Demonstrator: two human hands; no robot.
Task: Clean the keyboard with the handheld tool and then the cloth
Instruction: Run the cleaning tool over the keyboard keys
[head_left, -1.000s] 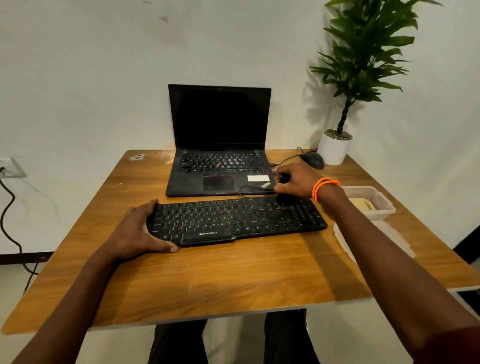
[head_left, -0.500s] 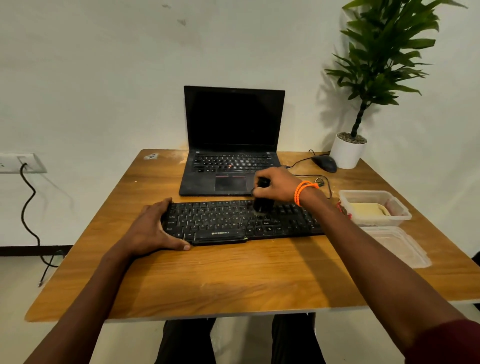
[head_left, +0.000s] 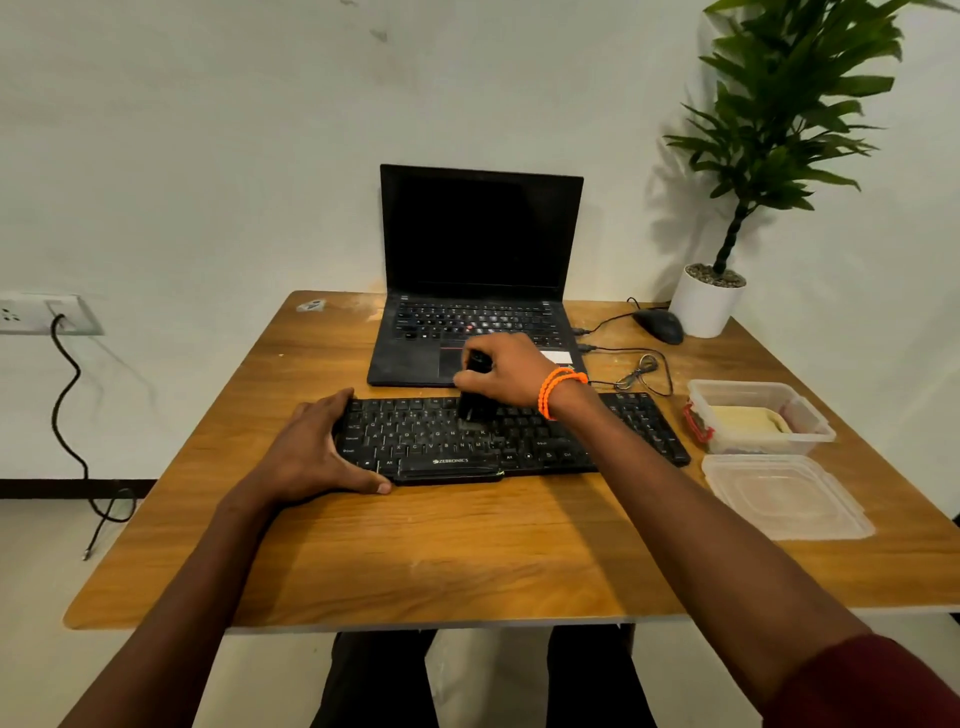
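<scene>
A: What is changed from the earlier frames?
B: The right hand (head_left: 506, 376) with the handheld tool (head_left: 474, 399) is seen shifted leftward along the keyboard (head_left: 511, 439), from the right part of the key rows a second ago to about the middle now. The left hand (head_left: 317, 449) is kept at the same left end.

A: Hand poses?
B: The tool is gripped by curled right fingers, held upright, its lower end set down on the upper key rows. An orange bracelet (head_left: 558, 387) is worn on that wrist. The left hand is laid flat over the keyboard's left end, fingers straight, thumb along the front edge; nothing is grasped, the board is only pressed.

A: Where is the keyboard placed?
B: Across the middle of the tabletop (head_left: 467, 561), just in front of the open laptop (head_left: 475, 280). A clear container (head_left: 761, 415) holding a yellowish cloth (head_left: 745, 421) is seen near the right edge, its lid (head_left: 784, 496) beside it.
</scene>
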